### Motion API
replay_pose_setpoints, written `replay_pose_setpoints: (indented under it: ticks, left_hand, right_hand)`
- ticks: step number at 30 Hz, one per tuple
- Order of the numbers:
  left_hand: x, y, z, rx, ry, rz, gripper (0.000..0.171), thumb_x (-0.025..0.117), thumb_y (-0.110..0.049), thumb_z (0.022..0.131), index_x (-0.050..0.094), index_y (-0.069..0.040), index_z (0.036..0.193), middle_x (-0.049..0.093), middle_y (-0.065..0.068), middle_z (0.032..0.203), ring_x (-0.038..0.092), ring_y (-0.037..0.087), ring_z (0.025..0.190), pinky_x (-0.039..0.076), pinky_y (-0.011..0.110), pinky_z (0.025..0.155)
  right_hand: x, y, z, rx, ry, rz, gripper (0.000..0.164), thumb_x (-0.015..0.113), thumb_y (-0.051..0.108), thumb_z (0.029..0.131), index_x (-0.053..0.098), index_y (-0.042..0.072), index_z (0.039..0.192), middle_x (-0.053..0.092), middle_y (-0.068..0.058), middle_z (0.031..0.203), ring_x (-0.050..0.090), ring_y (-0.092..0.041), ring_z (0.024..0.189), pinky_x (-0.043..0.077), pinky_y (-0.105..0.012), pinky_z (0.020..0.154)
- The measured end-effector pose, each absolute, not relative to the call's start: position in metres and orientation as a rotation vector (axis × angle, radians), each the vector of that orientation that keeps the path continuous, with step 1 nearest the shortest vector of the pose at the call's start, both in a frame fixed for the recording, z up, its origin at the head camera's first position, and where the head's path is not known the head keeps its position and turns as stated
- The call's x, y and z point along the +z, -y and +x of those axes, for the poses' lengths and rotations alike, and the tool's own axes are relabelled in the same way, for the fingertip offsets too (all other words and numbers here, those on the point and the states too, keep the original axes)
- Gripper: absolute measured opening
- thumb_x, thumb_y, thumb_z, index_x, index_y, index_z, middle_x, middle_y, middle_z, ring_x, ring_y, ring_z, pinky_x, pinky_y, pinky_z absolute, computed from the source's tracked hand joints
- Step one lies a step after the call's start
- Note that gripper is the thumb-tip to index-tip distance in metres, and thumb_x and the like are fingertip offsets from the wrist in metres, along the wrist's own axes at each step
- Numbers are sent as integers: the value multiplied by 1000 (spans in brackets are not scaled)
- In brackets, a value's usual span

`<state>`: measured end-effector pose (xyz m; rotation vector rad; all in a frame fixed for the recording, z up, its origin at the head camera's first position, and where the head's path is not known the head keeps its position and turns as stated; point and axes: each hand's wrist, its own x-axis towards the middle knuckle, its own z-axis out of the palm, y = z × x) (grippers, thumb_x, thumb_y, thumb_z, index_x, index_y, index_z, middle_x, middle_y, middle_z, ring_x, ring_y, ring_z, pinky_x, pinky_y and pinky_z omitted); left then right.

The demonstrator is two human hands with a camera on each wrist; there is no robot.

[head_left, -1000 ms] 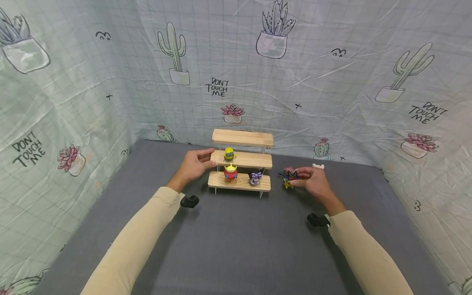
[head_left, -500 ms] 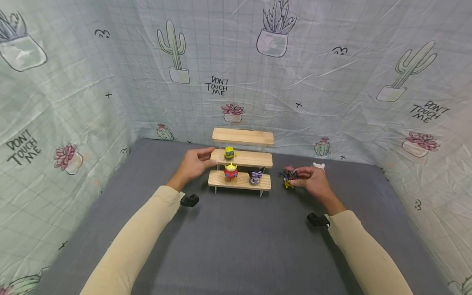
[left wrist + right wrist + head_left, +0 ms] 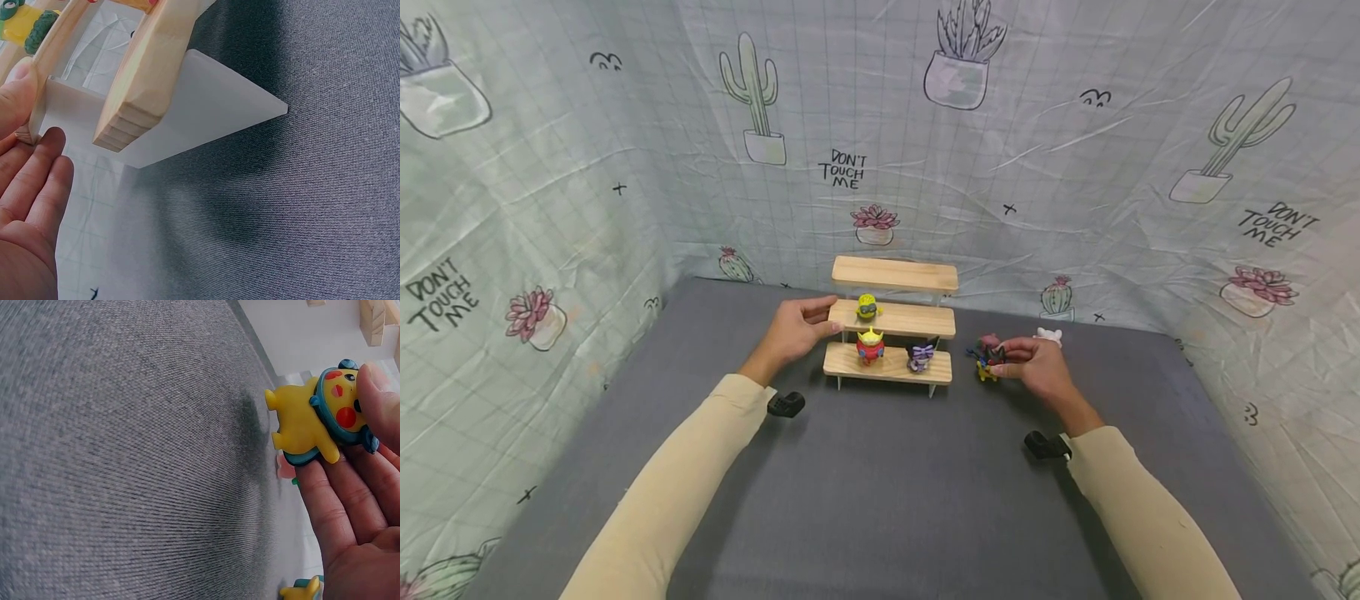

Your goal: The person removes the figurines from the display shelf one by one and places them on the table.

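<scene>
R hand (image 3: 359, 531) pinches yellow figure (image 3: 299, 417) betw. thumb & fingers. Teal hood, red cheeks, stubby feet. From here I place it just past right edge of stand's lowest tier (image 3: 895, 364), toward far edge of table (image 3: 865, 500); can't tell if feet touch. L hand (image 3: 796, 332) pinches left end of middle tier (image 3: 917, 319), thumb on top. Thumb covers part of yellow figure's face. Pink figure (image 3: 988, 341) behind mostly hidden; white figure (image 3: 1047, 336) partly so. Yellow-teal bit (image 3: 303, 589) cut off btm of R wrist view, can't ID.
</scene>
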<state>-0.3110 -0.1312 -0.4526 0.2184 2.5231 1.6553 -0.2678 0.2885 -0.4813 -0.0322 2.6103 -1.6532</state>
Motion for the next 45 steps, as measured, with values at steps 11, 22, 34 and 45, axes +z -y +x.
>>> replay_pose_setpoints:
  ticks: [11, 22, 34, 45]
  left_hand:
    - [-450, 132, -310, 1665, -2520, 237, 56, 75, -12, 97, 58, -7, 150, 57, 18, 153, 58, 31, 141, 57, 42, 108]
    - [-452, 133, -313, 1660, -2530, 233, 55, 76, -13, 97, 59, -8, 149, 58, 19, 151, 60, 32, 139, 58, 43, 108]
    - [-450, 132, -311, 1661, -2507, 213, 56, 76, -13, 97, 58, -9, 150, 57, 16, 153, 59, 31, 140, 58, 42, 108]
    - [-451, 133, -311, 1667, -2510, 219, 56, 76, -15, 97, 58, -9, 150, 56, 15, 155, 59, 31, 140, 58, 42, 109]
  right_hand:
    - [-481, -288, -266, -1662, -2583, -6, 41, 85, -2, 83, 67, -16, 118, 79, -16, 107, 68, 9, 84, 61, -13, 73]
    - [-483, -287, -267, -1650, -2599, -14, 39, 86, -2, 82, 68, -16, 115, 79, -15, 105, 67, 10, 84, 60, -12, 71]
    - [-486, -287, -266, -1621, -2596, -49, 32, 85, -4, 82, 68, -12, 108, 80, -6, 99, 69, 8, 87, 61, -13, 74]
    - [-488, -292, -264, -1559, -2618, -230, 37, 84, -4, 84, 66, -11, 116, 73, -30, 116, 73, -3, 98, 61, -14, 81]
